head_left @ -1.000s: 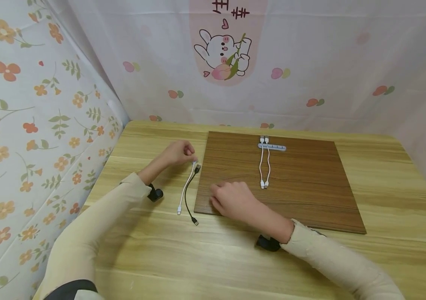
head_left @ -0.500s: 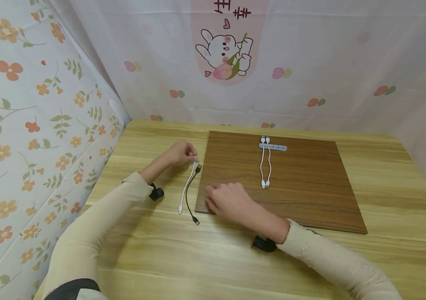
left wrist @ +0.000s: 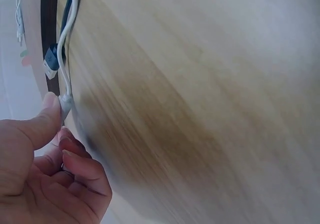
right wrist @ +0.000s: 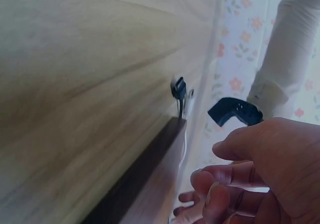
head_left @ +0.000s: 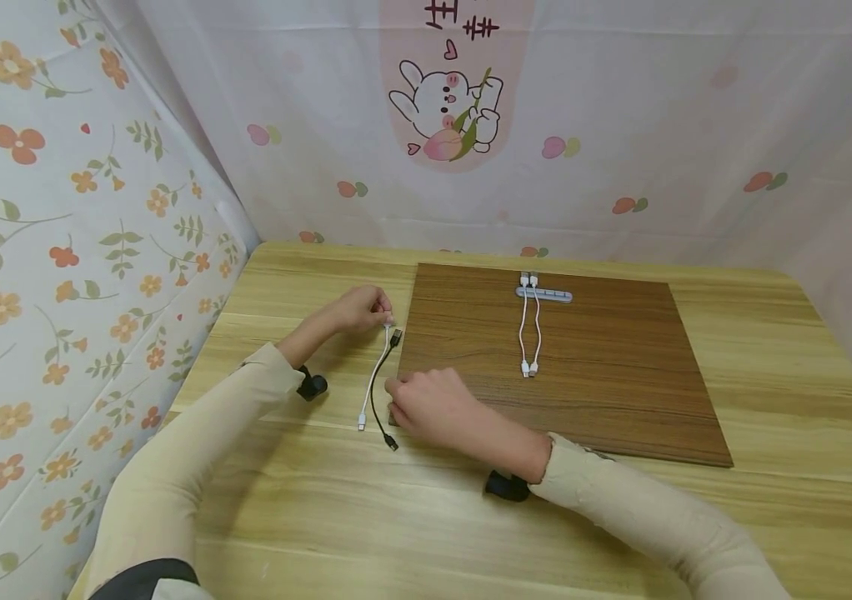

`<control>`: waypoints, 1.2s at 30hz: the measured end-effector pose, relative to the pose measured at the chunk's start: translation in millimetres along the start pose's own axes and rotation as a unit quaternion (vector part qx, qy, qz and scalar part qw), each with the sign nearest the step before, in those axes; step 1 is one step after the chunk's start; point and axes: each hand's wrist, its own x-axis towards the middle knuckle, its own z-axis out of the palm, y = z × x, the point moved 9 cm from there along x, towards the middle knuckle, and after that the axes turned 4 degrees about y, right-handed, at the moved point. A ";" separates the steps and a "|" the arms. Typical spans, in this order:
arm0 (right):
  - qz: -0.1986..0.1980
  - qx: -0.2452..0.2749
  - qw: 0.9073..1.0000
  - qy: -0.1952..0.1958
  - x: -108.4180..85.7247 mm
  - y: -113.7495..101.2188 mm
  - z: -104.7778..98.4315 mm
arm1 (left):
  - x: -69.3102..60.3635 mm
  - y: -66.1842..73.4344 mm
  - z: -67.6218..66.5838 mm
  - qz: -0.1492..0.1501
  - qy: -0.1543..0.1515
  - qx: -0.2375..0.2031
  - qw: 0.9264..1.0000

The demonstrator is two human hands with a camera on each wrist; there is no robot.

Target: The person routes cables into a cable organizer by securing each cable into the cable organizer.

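Note:
My left hand (head_left: 363, 309) pinches the upper plug of a white cable (head_left: 375, 371); in the left wrist view the thumb and a finger of the hand (left wrist: 55, 169) hold that white plug (left wrist: 65, 102). Just right of it lies a black cable (head_left: 373, 392), its upper plug (left wrist: 52, 58) close to the white one. Over the lower left corner of the brown board (head_left: 606, 358) is my right hand (head_left: 433, 408), holding nothing. The right wrist view shows its fingers (right wrist: 202, 183) loosely bent, apart from the cables' lower plugs.
Two white cables (head_left: 523, 329) hang side by side from a pale blue clip strip (head_left: 555, 295) near the board's top edge. The board lies on a light wooden table (head_left: 306, 500). Behind stands a patterned curtain (head_left: 591, 100), with a floral one (head_left: 58, 292) at the left.
My right hand has moved left across the board toward the cables. The white cable's upper plug has lifted slightly, and its lower end has shifted a little; my left hand stays nearly in place.

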 end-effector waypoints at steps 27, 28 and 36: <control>-0.044 -0.028 0.998 -0.039 24.4 -40.9 22.1 | -8.7 3.3 -7.4 0.039 -0.032 -0.002 0.999; -0.044 -0.034 0.998 -0.041 24.9 -41.5 23.1 | -9.0 3.4 -8.1 0.038 -0.032 -0.002 0.999; -0.030 -0.057 0.995 -0.076 28.9 -44.1 31.0 | -11.5 0.3 -11.1 0.026 -0.030 -0.003 0.999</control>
